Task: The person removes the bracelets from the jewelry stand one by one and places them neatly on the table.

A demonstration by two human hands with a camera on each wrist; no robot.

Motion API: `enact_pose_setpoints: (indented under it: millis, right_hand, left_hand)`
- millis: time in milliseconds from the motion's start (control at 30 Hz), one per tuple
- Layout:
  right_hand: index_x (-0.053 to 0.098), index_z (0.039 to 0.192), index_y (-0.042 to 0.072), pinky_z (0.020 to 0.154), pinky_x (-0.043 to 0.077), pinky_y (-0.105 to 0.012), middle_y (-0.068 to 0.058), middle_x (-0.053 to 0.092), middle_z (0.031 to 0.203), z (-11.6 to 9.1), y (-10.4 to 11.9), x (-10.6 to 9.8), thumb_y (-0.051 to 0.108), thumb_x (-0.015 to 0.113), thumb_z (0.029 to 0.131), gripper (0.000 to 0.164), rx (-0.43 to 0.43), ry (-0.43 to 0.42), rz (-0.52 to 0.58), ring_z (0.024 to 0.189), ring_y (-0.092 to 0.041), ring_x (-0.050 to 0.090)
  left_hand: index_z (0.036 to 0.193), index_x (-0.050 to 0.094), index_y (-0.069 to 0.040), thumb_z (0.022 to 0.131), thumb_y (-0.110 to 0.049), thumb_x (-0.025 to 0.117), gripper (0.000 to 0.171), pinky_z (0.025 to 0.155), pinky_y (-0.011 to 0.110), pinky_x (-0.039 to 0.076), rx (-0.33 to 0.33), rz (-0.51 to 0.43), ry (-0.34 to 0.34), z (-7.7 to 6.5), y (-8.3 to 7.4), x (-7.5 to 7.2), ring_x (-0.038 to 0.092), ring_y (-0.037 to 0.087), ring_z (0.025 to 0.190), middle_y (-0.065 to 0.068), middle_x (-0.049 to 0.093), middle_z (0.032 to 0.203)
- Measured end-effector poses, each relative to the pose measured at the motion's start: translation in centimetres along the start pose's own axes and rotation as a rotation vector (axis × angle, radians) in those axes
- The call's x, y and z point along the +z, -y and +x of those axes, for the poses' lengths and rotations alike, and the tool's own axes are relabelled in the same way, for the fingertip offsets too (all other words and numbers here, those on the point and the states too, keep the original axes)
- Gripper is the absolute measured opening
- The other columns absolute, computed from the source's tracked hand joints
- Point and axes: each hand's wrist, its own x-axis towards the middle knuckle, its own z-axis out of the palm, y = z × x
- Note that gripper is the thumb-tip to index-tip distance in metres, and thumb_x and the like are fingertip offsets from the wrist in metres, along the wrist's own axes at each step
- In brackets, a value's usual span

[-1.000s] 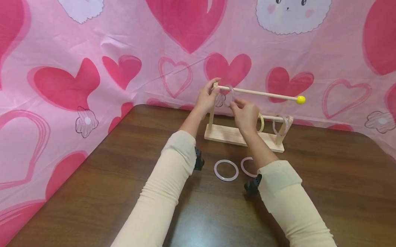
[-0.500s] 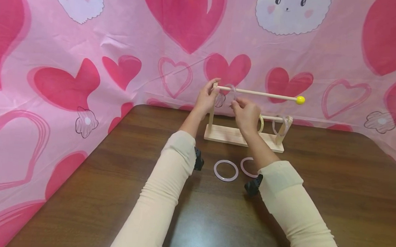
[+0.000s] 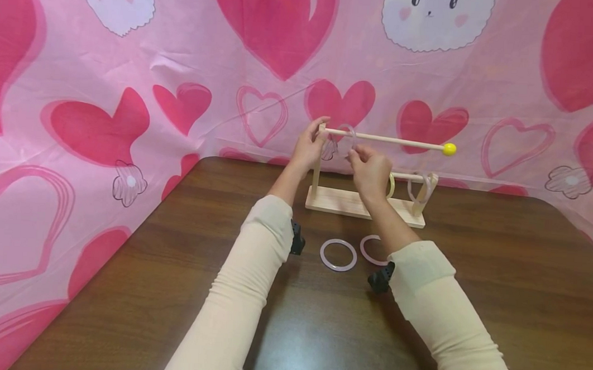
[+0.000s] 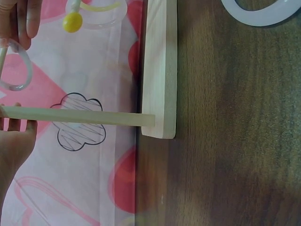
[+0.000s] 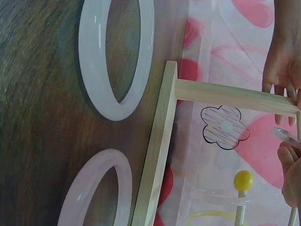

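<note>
Counter (image 3: 182,257): on its near part, in front of the stand, lie a lilac ring (image 3: 338,268) and, just to its right, a pink ring (image 3: 363,250) partly hidden by the right arm.
Stand base (image 3: 338,201): lies beyond the loose rings.
Lower rod (image 3: 411,176): at the right; a yellow ring (image 3: 391,185) and a pale ring (image 3: 410,189) hang around it.
Right hand (image 3: 371,173): fingers pinch the clear ring (image 4: 30,70), near the left end of the upper rod (image 3: 399,140) and apparently threaded around it.
Left hand (image 3: 309,146): fingers and thumb grip the top of the left post (image 3: 317,177).
Just changed: the clear ring and right hand have shifted slightly right, away from the left post; the left hand has stayed put.
Meaning: the ring seems to be sliding along the steadied rod, well short of the yellow ball (image 3: 449,149) at its right end.
Backdrop (image 3: 209,35): pink, heart-printed cloth at the far side.
</note>
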Motion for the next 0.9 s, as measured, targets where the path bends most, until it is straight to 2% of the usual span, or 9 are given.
enact_pose_setpoints:
  millis: [267,633,900]
  right_hand:
    - [0.069,0.100,-0.005,0.064,0.053,-0.022,-0.017,0.069,0.088,-0.03,-0.20,-0.02,0.009,0.064,0.086,0.021,-0.007,-0.051,-0.005,0.079,-0.023,0.068]
    - [0.069,0.100,-0.006,0.063,0.050,-0.016,-0.016,0.069,0.085,-0.07,-0.63,-0.31,0.008,0.063,0.086,0.020,0.007,-0.088,0.044,0.078,-0.022,0.067]
    - [0.070,0.100,-0.003,0.060,0.047,-0.013,-0.015,0.070,0.085,-0.37,-0.44,-0.25,0.008,0.063,0.086,0.019,0.012,-0.093,0.031,0.078,-0.020,0.067]
  left_hand:
    - [0.131,0.050,-0.014,0.095,-0.013,0.049,0.036,0.097,0.026,0.037,0.026,0.024,0.001,-0.02,0.09,-0.03,0.046,0.016,0.121,0.004,0.047,0.137]
    - [0.132,0.049,-0.014,0.095,-0.012,0.048,0.037,0.095,0.027,0.039,0.005,0.014,0.005,0.08,0.11,-0.12,0.050,0.016,0.115,0.008,0.049,0.135]
    - [0.132,0.050,-0.013,0.095,-0.011,0.049,0.037,0.096,0.027,0.039,0.018,0.026,-0.002,0.15,0.17,-0.02,0.050,0.017,0.117,0.007,0.049,0.135]
